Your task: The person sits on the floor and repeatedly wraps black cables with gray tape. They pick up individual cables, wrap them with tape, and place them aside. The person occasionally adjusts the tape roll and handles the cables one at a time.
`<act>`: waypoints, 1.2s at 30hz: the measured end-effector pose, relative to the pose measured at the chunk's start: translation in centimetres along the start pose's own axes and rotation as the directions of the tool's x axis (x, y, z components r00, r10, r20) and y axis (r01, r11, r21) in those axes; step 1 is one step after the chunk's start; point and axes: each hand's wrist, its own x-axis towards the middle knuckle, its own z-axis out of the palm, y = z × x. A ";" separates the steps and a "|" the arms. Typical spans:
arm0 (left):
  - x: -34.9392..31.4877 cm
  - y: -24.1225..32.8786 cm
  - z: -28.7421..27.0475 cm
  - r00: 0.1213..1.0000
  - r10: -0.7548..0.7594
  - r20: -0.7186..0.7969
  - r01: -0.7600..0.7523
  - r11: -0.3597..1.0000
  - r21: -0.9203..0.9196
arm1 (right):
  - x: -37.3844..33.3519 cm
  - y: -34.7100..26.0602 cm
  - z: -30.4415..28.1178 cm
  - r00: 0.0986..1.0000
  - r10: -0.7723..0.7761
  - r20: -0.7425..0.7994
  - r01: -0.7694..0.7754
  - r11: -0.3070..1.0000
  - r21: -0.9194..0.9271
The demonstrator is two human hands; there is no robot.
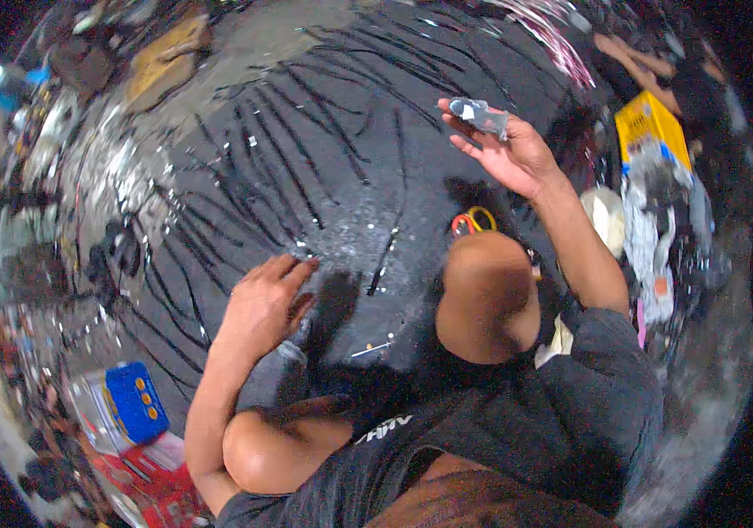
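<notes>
Holding: one small clear packet (pixel 489 121), carried across the upper fingers of the right grip (pixel 515 157), which is turned palm up with its lower fingers spread; whether the thumb pinches it, cannot tell. Handling, by judgement: light, soft-skinned, creasable, perhaps slippery; best taken by its middle or gathered edge. Contents: a darker end and a pale patch, otherwise unclear. Left grip (pixel 264 304): fingers loosely curved and apart, nothing seen in it, beside thin black strips (pixel 275 145) on a dark floor sheet (pixel 433 189). Below the right grip: scissors (pixel 483 218), yellow and red handles. Right of it: yellow box (pixel 649 132). Markings: none readable on the packet; pale lettering on the dark clothing (pixel 499 431), blurred; box print illegible.
</notes>
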 end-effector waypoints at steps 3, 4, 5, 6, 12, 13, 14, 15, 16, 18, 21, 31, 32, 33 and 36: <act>0.1 0.0 1.6 0.996 -0.085 0.027 0.089 0.968 -0.237 | 3.4 1.3 4.1 0.997 0.077 0.030 -0.070 0.981 -0.181; -0.5 0.0 2.1 0.995 -0.068 -0.071 0.052 0.976 -0.213 | 4.9 2.2 5.7 0.994 0.100 0.039 -0.086 0.960 -0.266; -1.0 -0.1 2.9 0.985 -0.048 -0.167 0.017 0.984 -0.180 | 6.5 3.0 7.1 0.992 0.120 0.047 -0.097 0.932 -0.349; -1.0 0.0 4.1 0.967 -0.009 -0.253 -0.034 0.986 -0.164 | 7.2 3.5 7.5 0.990 0.140 0.022 -0.116 0.892 -0.437; -2.0 0.1 4.9 0.970 -0.086 -0.228 -0.032 0.883 -0.468 | 8.7 5.4 7.0 0.927 0.366 0.079 -0.334 0.904 -0.267; -2.5 -0.4 4.7 0.966 -0.112 -0.234 -0.009 0.888 -0.460 | 9.0 5.9 6.7 0.911 0.392 0.129 -0.366 0.912 -0.185; -2.8 -0.7 4.5 0.961 -0.137 -0.241 0.014 0.892 -0.452 | 9.0 6.5 6.6 0.911 0.388 0.139 -0.372 0.919 -0.129; -3.2 -0.5 4.4 0.956 -0.158 -0.248 0.032 0.895 -0.445 | 8.9 7.1 6.6 0.911 0.384 0.150 -0.377 0.923 -0.073; -3.4 -0.6 4.3 0.956 -0.166 -0.243 0.033 0.881 -0.472 | 8.9 7.6 6.5 0.911 0.382 0.157 -0.384 0.923 -0.015; -3.8 -0.6 4.2 0.954 -0.188 -0.235 0.038 0.850 -0.526 | 9.1 8.9 6.1 0.913 0.354 0.203 -0.368 0.929 0.037; -3.5 -0.6 4.5 0.946 -0.214 -0.243 0.042 0.824 -0.565 | 9.4 11.1 5.2 0.909 0.287 0.303 -0.355 0.913 0.200; -5.0 0.6 5.2 0.930 -0.315 -0.191 0.176 0.834 -0.523 | 11.0 18.7 7.2 0.863 0.273 0.426 -0.477 0.720 0.504; -5.1 0.7 5.3 0.926 -0.311 -0.214 0.170 0.850 -0.499 | 11.1 19.3 7.3 0.852 0.293 0.433 -0.496 0.715 0.493; -5.2 0.7 5.3 0.924 -0.303 -0.235 0.164 0.866 -0.473 | 11.1 19.8 7.4 0.843 0.312 0.439 -0.514 0.709 0.483; -5.1 0.9 5.4 0.916 -0.308 -0.256 0.173 0.880 -0.442 | 10.8 20.4 7.6 0.829 0.362 0.426 -0.551 0.657 0.514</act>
